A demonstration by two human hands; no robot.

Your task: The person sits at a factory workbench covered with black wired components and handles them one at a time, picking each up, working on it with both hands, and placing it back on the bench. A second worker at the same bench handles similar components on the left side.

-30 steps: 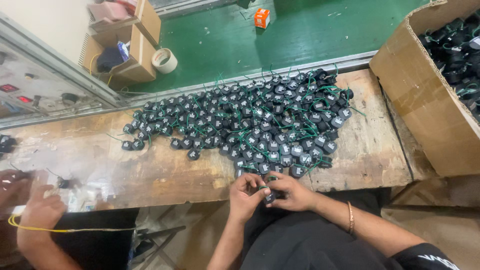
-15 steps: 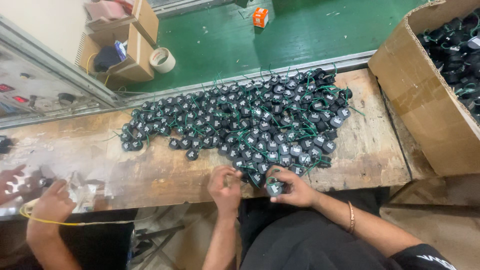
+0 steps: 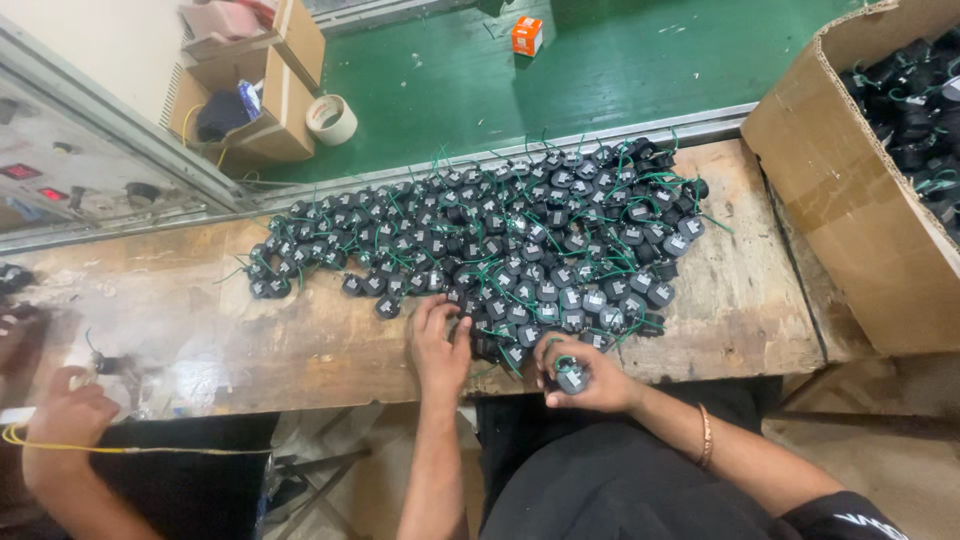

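Hands [image 3: 440, 345] [image 3: 585, 375] among black parts [image 3: 520, 240]

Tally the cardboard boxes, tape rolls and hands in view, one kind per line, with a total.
Cardboard boxes: 3, the large box of black parts at right and two stacked boxes on the green floor.
Tape rolls: 1, the roll.
Hands: 3, left hand, right hand, a co-worker's hand.
Total: 7

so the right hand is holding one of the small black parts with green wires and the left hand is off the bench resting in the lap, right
Not quite. The head view shows the left hand on the wooden bench, reaching into the near edge of the pile of small black parts, not in the lap. The right hand does hold one small black part with green wires.
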